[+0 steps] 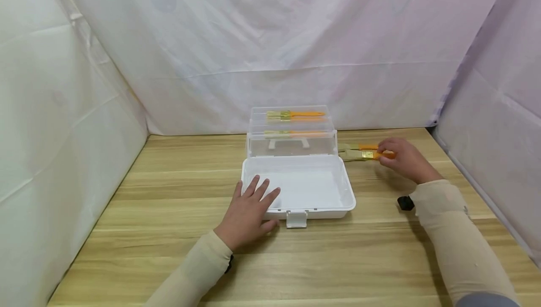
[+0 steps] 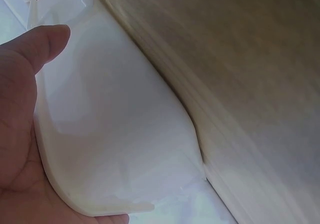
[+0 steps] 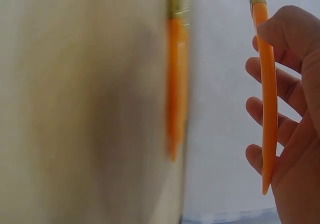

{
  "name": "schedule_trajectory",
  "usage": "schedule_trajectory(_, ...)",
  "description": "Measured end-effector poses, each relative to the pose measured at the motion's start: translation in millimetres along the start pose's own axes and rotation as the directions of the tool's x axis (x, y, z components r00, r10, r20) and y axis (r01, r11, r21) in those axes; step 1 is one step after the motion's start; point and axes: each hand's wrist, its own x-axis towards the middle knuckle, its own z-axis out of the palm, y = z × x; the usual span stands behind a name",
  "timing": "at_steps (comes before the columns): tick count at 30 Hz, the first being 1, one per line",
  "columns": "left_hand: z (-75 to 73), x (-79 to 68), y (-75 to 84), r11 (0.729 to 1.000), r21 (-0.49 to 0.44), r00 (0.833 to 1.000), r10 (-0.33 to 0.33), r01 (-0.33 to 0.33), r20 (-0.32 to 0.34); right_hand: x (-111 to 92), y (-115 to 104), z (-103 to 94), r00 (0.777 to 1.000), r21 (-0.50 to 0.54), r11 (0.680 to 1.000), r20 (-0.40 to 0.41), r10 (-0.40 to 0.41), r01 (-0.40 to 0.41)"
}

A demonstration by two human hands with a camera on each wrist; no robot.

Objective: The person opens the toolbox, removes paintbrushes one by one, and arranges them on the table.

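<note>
A white plastic box stands with its clear lid raised at the back. My left hand rests on its front left corner, fingers spread over the rim and thumb along the front wall. Right of the box, my right hand pinches a flat brush by its orange handle between thumb and fingers, bristles toward the box. Just behind the held brush, a second orange-handled brush lies on the table. Another brush shows at the upper part of the lid, with a fainter orange streak below it.
The box's white latch hangs down at the front, and a white carrying handle shows on the lid. The wood-grain table is bounded by white cloth at the back and both sides.
</note>
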Motion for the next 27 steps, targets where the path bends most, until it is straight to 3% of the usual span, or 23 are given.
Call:
schedule_trajectory(10,-0.9,-0.2,0.2,1.0,0.004,1.0,0.006,-0.006,-0.002,-1,13,13.4,0.996,-0.017,1.0,0.087,-0.006,0.008)
schedule_trajectory(27,-0.5,0.0,-0.5,1.0,0.009,1.0,0.015,-0.015,-0.017,8,4,21.2,0.976,-0.07,0.996,0.214,-0.043,0.06)
